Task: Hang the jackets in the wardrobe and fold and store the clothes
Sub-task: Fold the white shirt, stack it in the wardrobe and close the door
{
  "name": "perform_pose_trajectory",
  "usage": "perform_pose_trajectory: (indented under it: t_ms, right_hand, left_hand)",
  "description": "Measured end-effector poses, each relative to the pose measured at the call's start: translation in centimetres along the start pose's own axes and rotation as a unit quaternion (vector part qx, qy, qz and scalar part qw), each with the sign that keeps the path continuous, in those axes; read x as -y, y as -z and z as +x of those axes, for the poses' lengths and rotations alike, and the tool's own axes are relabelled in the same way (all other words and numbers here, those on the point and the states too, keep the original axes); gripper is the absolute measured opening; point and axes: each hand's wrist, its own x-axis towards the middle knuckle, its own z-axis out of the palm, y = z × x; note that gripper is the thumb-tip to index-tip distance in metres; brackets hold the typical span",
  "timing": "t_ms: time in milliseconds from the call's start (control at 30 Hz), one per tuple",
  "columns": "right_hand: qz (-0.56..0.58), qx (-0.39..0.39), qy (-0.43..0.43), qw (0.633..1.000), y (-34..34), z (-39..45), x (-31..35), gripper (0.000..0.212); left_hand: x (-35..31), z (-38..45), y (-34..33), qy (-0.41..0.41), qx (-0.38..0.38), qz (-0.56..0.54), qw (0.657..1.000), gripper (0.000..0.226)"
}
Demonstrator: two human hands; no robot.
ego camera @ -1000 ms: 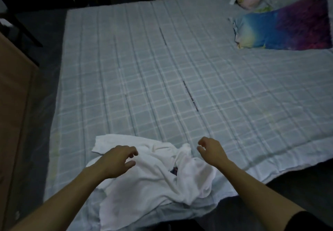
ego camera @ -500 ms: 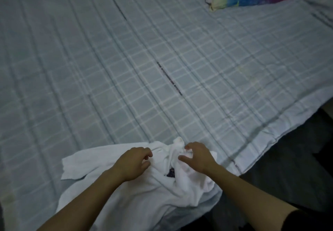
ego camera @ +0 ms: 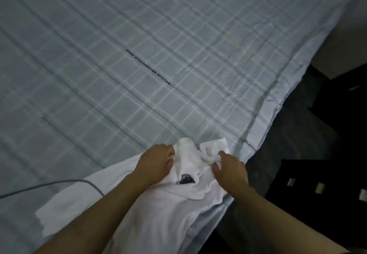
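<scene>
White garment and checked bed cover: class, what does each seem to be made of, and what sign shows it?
White garment: soft matte fabric, probably cotton knit; it bunches and creases where both hands grip it. Checked bed cover: thin matte woven cloth, possibly cotton; it lies flat with faint wrinkles.

bare forearms, left hand point(ego camera: 156, 162), right hand point(ego camera: 230, 169), no sleeves showing

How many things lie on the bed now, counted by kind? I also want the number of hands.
White garment: 1, gripped by both hands
Grey cable: 1
Hands: 2, left hand and right hand
Total: 4, all on or over the checked bedsheet
</scene>
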Motion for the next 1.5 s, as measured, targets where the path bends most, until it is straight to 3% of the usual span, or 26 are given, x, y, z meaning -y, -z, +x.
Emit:
perform_pose_trajectory:
  t_ms: [167, 333, 433, 500, 567, 667, 833, 900, 1000, 1200, 1400, 1500]
  right_hand:
    - [0.017, 0.037, -0.112, 0.993, 1.4, -0.7, -5.1, 0.026]
    - [0.047, 0.057, -0.15, 0.986, 0.6, -1.1, -6.4, 0.017]
    - [0.028, 0.02, -0.117, 0.993, 0.1, -1.2, -5.9, 0.04]
    - [0.031, -0.047, -0.047, 0.997, -0.1, -1.2, -5.1, 0.058]
    - [0.064, -0.098, 0.033, 0.993, 0.0, -0.7, -4.1, 0.06]
    - [0.125, -0.073, 0.098, 0.985, 0.1, 0.8, -2.4, 0.057]
    - [0.156, 0.085, 0.138, 0.974, 0.0, 4.2, 0.6, 0.084]
    - [0.203, 0.116, 0.139, 0.962, 0.4, 5.0, 1.6, 0.068]
    - [0.248, 0.086, 0.158, 0.952, 2.0, 5.2, 2.7, 0.03]
    - [0.246, 0.091, 0.226, 0.938, 11.5, 3.5, 6.6, 0.025]
    - [0.2, 0.145, 0.3, 0.921, 20.2, 0.0, 12.5, 0.02]
    - [0.203, 0.194, 0.312, 0.908, 22.8, -1.2, 15.3, 0.036]
  left_hand:
    - [-1.9, 3.7, -0.4, -0.003, -0.01, 0.026, 1.0, 0.022]
    - [-4.0, 6.0, -2.3, -0.054, 0.052, 0.095, 0.993, 0.054]
    - [-4.7, 7.5, -3.1, -0.071, 0.14, 0.164, 0.974, 0.073]
    - [-4.4, 8.4, -3.6, -0.048, 0.191, 0.191, 0.962, 0.081]
    - [-3.8, 8.9, -3.7, -0.01, 0.205, 0.194, 0.959, 0.083]
    - [-2.7, 9.2, -3.7, 0.025, 0.178, 0.192, 0.965, 0.063]
    - [-2.0, 7.5, -2.8, -0.051, 0.07, 0.053, 0.995, 0.022]
    - [-2.4, 6.6, -1.8, -0.083, 0.032, 0.008, 0.996, 0.022]
    - [-3.7, 5.3, 0.9, -0.1, -0.01, -0.048, 0.994, 0.039]
    - [-6.1, 2.0, 8.6, -0.08, -0.024, -0.061, 0.995, 0.017]
    - [-8.3, -3.6, 16.7, -0.027, -0.127, -0.05, 0.99, 0.018]
    - [-9.6, -6.4, 19.9, -0.011, -0.172, -0.004, 0.985, 0.022]
